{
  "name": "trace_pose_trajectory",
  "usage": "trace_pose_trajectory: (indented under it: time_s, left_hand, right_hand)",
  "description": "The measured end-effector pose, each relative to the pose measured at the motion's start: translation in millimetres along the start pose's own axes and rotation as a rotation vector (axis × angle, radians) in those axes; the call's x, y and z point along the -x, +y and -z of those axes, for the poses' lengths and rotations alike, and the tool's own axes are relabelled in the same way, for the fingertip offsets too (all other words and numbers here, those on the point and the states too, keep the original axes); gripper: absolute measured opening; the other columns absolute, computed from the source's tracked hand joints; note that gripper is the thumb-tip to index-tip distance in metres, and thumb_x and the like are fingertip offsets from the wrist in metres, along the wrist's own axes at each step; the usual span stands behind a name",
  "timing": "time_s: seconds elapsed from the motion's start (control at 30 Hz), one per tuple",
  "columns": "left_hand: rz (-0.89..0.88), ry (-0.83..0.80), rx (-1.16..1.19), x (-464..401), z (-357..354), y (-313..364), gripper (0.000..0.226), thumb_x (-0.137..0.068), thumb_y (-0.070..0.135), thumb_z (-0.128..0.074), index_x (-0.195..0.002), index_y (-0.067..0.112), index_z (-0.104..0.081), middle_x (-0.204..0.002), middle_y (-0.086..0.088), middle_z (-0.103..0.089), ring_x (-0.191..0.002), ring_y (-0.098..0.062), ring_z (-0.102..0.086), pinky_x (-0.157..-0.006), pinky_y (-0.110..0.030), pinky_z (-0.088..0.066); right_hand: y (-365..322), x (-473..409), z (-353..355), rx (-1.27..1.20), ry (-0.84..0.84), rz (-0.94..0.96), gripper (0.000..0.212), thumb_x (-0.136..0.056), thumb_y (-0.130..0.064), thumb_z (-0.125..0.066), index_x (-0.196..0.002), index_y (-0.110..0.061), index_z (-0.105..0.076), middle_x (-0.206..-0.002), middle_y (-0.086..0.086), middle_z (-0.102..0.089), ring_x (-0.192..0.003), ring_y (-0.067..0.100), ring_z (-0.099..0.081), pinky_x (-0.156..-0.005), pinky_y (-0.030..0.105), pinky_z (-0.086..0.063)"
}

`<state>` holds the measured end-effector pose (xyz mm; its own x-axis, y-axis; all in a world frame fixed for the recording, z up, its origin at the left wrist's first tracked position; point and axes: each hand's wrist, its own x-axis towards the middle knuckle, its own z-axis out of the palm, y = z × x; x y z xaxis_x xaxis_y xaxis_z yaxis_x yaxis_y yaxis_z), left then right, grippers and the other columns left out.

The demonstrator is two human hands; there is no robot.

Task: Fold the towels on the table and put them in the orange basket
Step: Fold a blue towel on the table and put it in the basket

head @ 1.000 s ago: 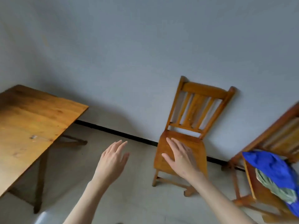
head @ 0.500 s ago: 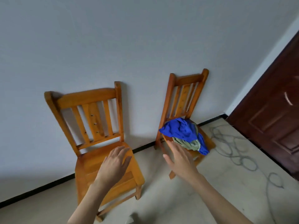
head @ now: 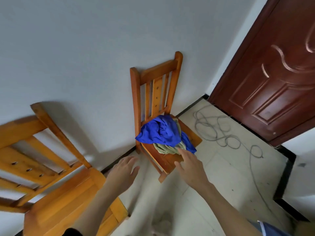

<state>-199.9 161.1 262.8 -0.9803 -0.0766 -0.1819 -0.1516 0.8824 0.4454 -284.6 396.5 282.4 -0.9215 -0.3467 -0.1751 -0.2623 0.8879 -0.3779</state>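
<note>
A crumpled blue towel (head: 161,131) lies on top of a pale green towel (head: 167,148) on the seat of a wooden chair (head: 158,86) against the wall. My right hand (head: 190,165) reaches out with straight fingers; its fingertips are at the front edge of the green towel, and whether they touch it I cannot tell. My left hand (head: 123,171) hovers with fingers spread, left of that chair's seat and holding nothing. No orange basket or table is in view.
A second wooden chair (head: 56,181) stands close at the lower left. A grey cable (head: 219,132) lies in loops on the tiled floor to the right. A dark red door (head: 276,79) fills the right side.
The view has swung right, from the table past the first chair to the chair with the towels. That chair is now nearer, and my right hand has reached the towels.
</note>
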Motion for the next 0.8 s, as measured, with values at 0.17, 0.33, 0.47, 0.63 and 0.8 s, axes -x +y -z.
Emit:
trace_pose_trajectory:
  time_s: [0.17, 0.33, 0.47, 0.63, 0.8]
  left_hand:
    - [0.035, -0.117, 0.027, -76.5, -37.0, 18.7, 0.042, -0.099, 0.037, -0.037, -0.139, 0.025, -0.039, -0.144, 0.007, -0.038, -0.133, -0.011, -0.035, -0.109, -0.027, -0.031]
    - [0.166, -0.175, 0.059, -161.2, -76.3, 41.0, 0.04, -0.099, 0.032, -0.04, -0.138, 0.024, -0.042, -0.141, 0.005, -0.042, -0.13, -0.012, -0.039, -0.107, -0.027, -0.031]
    - [0.242, -0.259, 0.149, -218.9, -108.6, 75.9, 0.037, -0.099, 0.025, -0.041, -0.135, 0.021, -0.046, -0.138, 0.002, -0.047, -0.127, -0.017, -0.043, -0.105, -0.029, -0.034]
    - [0.313, -0.097, 0.19, -276.5, -153.5, 106.0, 0.034, -0.095, 0.008, -0.042, -0.124, 0.015, -0.058, -0.129, 0.0, -0.055, -0.117, -0.017, -0.051, -0.1, -0.029, -0.04]
    - [0.218, -0.137, 0.1, -308.9, -212.4, 104.1, 0.035, -0.094, 0.008, -0.041, -0.125, 0.016, -0.056, -0.131, 0.001, -0.052, -0.121, -0.018, -0.047, -0.102, -0.031, -0.036]
  right_hand:
    - [51.2, -73.3, -3.8, -0.041, -0.074, -0.001, 0.052, -0.096, -0.033, -0.047, -0.143, -0.019, -0.03, -0.144, -0.001, -0.041, -0.131, 0.016, -0.039, -0.104, 0.034, -0.037]
    - [110.4, -165.2, 0.9, -0.055, -0.108, 0.022, 0.041, -0.098, -0.024, -0.044, -0.137, -0.015, -0.042, -0.128, 0.002, -0.055, -0.118, 0.016, -0.051, -0.096, 0.028, -0.041]
    - [157.9, -217.4, 0.4, -0.083, -0.148, -0.01, 0.036, -0.096, -0.019, -0.047, -0.132, -0.012, -0.049, -0.122, 0.008, -0.059, -0.113, 0.024, -0.054, -0.093, 0.034, -0.042]
    - [202.7, -271.5, -28.8, -0.089, -0.328, 0.078, 0.037, -0.092, -0.009, -0.053, -0.129, -0.007, -0.052, -0.122, 0.01, -0.058, -0.114, 0.026, -0.053, -0.094, 0.033, -0.041]
    - [230.9, -315.5, -86.9, -0.013, -0.43, 0.183, 0.04, -0.091, -0.01, -0.053, -0.131, -0.01, -0.051, -0.123, 0.009, -0.059, -0.115, 0.026, -0.052, -0.094, 0.037, -0.043]
